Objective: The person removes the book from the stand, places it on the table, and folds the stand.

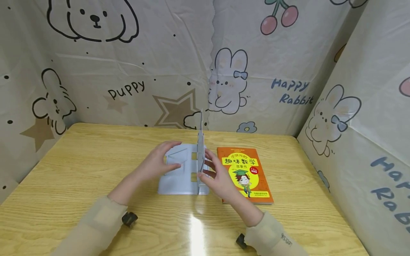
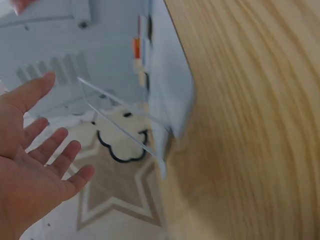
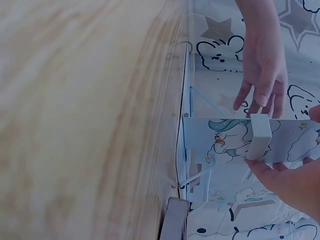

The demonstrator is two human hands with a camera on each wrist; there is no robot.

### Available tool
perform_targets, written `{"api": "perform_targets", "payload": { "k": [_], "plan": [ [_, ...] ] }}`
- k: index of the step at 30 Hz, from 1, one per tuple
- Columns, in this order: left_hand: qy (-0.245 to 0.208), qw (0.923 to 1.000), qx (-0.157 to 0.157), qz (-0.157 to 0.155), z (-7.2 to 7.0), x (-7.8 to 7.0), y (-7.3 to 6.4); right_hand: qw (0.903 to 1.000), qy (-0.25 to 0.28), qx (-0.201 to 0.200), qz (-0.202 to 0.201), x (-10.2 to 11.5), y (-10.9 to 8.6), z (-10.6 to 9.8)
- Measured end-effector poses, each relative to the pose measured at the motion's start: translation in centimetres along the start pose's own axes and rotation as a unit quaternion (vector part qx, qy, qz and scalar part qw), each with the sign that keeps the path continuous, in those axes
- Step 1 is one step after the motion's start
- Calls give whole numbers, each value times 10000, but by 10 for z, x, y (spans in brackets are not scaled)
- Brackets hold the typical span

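A pale blue folding book stand (image 1: 179, 186) stands on the wooden table, its panel raised upright over a flat base with cut-out slots. My right hand (image 1: 219, 177) holds the raised panel from the right, thumb at its near edge and curled fingers along its right side. In the right wrist view, a fingertip meets a white page clip (image 3: 260, 137) on the panel, which bears a unicorn print. My left hand (image 1: 158, 160) hovers over the base's left part, thumb and fingers spread apart around nothing. A thin wire frame (image 2: 120, 120) sticks up from the stand in the left wrist view.
An orange book (image 1: 256, 167) with a cartoon cover lies flat on the wooden table (image 1: 96, 160), just right of the stand. Printed cloth (image 1: 173, 64) hangs behind the table and down both sides, close to the back edge.
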State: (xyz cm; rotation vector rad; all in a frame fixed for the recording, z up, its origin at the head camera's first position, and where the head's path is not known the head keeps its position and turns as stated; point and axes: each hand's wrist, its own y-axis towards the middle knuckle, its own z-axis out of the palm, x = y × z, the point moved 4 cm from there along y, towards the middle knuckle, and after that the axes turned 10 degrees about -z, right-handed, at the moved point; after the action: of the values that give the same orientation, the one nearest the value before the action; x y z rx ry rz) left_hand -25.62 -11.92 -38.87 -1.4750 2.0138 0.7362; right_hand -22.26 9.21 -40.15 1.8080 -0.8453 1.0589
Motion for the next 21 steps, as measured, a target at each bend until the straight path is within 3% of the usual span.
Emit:
{"api": "perform_targets", "payload": {
  "k": [7, 21],
  "plan": [
    [138, 9993, 350, -28, 5, 22, 12, 9999, 33, 9, -108, 0, -3, -4],
    [644, 9911, 1162, 29, 13, 47, 22, 10000, 34, -35, -33, 1, -4, -5]
  ]
}}
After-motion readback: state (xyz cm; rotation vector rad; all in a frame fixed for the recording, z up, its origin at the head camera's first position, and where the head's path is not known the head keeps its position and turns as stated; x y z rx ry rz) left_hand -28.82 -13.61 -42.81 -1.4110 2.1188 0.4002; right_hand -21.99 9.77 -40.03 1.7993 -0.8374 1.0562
